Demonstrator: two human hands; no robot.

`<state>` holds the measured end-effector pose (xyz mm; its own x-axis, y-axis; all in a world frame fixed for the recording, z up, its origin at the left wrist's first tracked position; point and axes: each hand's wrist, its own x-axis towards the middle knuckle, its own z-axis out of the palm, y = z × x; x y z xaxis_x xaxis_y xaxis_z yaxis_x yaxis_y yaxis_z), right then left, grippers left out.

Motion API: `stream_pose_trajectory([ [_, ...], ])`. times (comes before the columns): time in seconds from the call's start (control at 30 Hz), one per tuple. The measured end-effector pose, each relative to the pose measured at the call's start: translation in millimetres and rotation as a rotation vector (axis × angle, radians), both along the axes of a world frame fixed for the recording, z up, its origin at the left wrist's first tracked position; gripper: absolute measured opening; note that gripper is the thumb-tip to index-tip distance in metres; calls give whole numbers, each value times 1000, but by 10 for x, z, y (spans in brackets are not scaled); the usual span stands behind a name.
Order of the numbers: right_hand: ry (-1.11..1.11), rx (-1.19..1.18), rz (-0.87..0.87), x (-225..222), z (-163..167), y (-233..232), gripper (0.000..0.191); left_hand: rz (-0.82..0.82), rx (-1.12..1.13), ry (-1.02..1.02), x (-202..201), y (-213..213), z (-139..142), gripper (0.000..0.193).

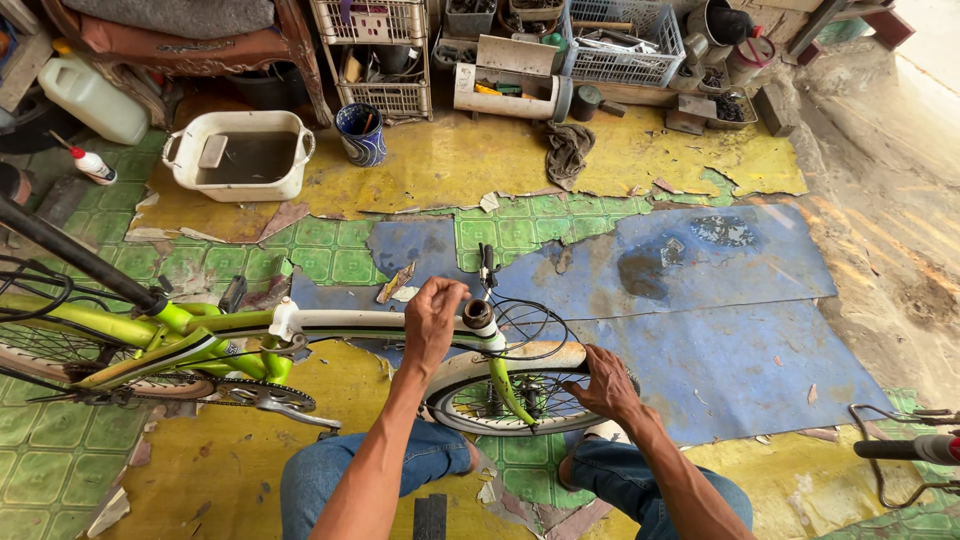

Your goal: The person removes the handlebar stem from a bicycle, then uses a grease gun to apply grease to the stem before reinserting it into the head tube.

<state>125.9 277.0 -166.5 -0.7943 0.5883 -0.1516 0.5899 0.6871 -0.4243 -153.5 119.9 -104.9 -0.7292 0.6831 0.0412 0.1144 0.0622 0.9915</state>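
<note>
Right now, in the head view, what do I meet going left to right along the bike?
Rear wheel → chainring and crank → left hand on the frame → open head tube → right hand on the front wheel.
</note>
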Motion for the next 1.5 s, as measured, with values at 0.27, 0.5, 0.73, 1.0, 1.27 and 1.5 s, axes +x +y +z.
stream_pose_trajectory([
  [0.27,-24,-14,-7,5,63,-21,69,-46,-105,680,350,-62,160,24],
  [0.5,-17,2,14,15,136,-23,65,124,-89,454,476,-38,284,22],
  [0.73,35,20,-17,32,139,-50,74,160,-49,208,219,140,226,32],
  [1.0,-28,-29,-42,14,221,-69,79,21,-236,182,235,161,280,26],
  [1.27,-55,-23,-53,87,262,-38,89,110,80,-6,16,128,-35,37],
  [1.5,-8,-95,-122,230,321,77,84,-30,-198,108,169,-86,131,44],
])
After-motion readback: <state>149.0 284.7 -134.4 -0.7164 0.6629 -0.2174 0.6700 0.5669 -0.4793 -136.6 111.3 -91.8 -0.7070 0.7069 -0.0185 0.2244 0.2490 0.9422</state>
